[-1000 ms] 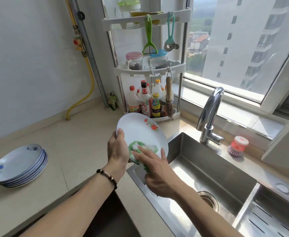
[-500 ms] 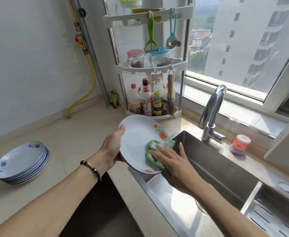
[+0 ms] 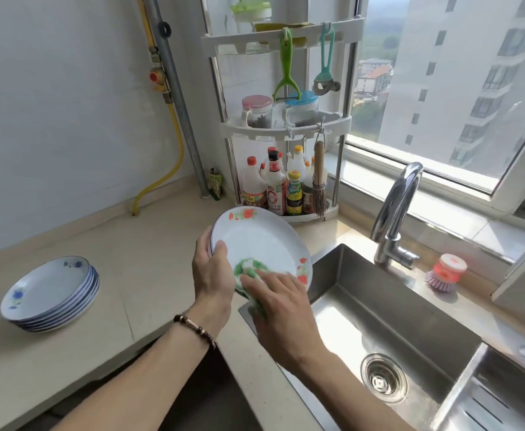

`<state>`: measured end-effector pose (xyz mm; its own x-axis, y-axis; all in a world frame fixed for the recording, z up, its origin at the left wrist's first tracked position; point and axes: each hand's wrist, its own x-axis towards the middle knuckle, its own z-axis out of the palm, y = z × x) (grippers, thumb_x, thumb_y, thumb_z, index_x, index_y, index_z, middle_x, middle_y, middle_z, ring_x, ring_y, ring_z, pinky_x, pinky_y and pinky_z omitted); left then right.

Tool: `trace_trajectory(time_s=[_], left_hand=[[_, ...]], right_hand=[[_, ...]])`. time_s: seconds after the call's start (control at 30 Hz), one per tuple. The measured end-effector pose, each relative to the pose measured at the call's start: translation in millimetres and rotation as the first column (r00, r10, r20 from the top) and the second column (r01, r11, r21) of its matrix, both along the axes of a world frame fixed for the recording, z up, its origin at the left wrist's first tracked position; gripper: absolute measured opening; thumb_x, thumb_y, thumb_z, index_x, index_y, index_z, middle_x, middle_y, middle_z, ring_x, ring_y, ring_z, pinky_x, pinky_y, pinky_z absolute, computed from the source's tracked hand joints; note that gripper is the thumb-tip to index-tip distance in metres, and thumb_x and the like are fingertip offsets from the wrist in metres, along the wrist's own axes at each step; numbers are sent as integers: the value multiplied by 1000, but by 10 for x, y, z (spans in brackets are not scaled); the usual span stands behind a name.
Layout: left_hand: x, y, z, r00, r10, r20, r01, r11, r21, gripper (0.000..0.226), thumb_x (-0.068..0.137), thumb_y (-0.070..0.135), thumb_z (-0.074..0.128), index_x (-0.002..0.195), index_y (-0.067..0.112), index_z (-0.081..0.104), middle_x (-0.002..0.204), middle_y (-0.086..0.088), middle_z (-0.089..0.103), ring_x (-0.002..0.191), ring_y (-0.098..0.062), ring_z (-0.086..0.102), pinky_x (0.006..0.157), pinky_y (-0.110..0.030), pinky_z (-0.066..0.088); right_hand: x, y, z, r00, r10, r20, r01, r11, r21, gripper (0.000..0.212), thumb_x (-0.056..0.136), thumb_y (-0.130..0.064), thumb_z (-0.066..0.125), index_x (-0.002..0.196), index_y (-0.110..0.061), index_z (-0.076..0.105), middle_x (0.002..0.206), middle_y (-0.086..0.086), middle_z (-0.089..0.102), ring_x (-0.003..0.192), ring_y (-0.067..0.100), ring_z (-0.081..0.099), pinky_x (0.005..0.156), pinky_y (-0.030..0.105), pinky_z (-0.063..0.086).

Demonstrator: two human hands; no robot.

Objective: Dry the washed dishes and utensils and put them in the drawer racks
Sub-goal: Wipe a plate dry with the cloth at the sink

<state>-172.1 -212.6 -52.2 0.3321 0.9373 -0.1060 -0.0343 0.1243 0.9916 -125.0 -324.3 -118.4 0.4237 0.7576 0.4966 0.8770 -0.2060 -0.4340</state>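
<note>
White round plate with red flower rim (image 3: 261, 241): held tilted above the counter edge beside the steel sink (image 3: 388, 309). Left hand (image 3: 213, 275) grips its rim, thumb on the face. Right hand (image 3: 281, 303), fingers flat, presses a green-white cloth (image 3: 248, 269) against it. Stack of blue-flowered plates (image 3: 49, 293): on beige counter (image 3: 137, 244), well apart.

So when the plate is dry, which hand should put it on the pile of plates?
The left hand, probably. It already grips the white flowered plate by its rim, and the stack of blue-flowered plates sits on its side. The right hand is busy pressing the green cloth.
</note>
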Motion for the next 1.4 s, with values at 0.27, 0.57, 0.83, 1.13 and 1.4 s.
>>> trace_trajectory(time_s=[0.27, 0.57, 0.83, 1.13, 1.4], left_hand=[[-59, 132, 71, 997, -14, -70, 19, 998, 67, 26, 103, 17, 42, 96, 27, 65, 104, -2, 70, 103, -29, 66, 88, -46, 57], [0, 53, 50, 994, -36, -104, 41, 998, 45, 26, 101, 18, 44, 87, 22, 65, 96, -5, 70, 102, -35, 66, 79, -45, 57], [-53, 181, 247, 926, -345, -151, 323, 934, -156, 15, 102, 22, 50, 103, 23, 65, 104, -11, 73, 89, -32, 70, 65, -40, 59], [65, -338, -42, 987, -82, 139, 95, 991, -97, 36, 102, 19, 44, 132, 36, 53, 126, -3, 65, 114, -30, 65, 93, -56, 56], [-20, -163, 82, 994, -105, -21, 106, 993, 46, 23, 95, 42, 41, 100, 41, 63, 116, 2, 69, 109, -24, 65, 95, -53, 55]], right_hand=[[197, -138, 212, 970, 129, -205, -193, 923, -334, 82, 78, -12, 39, 156, -37, 27, 168, -6, 14, 155, 14, 8, 119, 44, -23], [210, -212, 185, 976, 101, -192, -168, 914, -370, 85, 82, -7, 44, 158, -36, 21, 168, -7, 9, 155, 13, 3, 115, 42, -28], [615, -493, -72, 986, 78, 147, -45, 976, -214, 69, 84, -22, 79, 143, -36, 47, 151, 0, 49, 136, 24, 52, 118, 65, 7], [126, -115, 123, 976, -153, 158, 142, 987, 78, 45, 68, -13, 89, 106, -28, 72, 103, -2, 74, 89, 26, 69, 98, 57, 48], [473, -400, 154, 996, 14, -90, -46, 928, -371, 83, 88, -2, 50, 155, -43, 27, 166, -14, 13, 154, 8, 9, 115, 51, -27]])
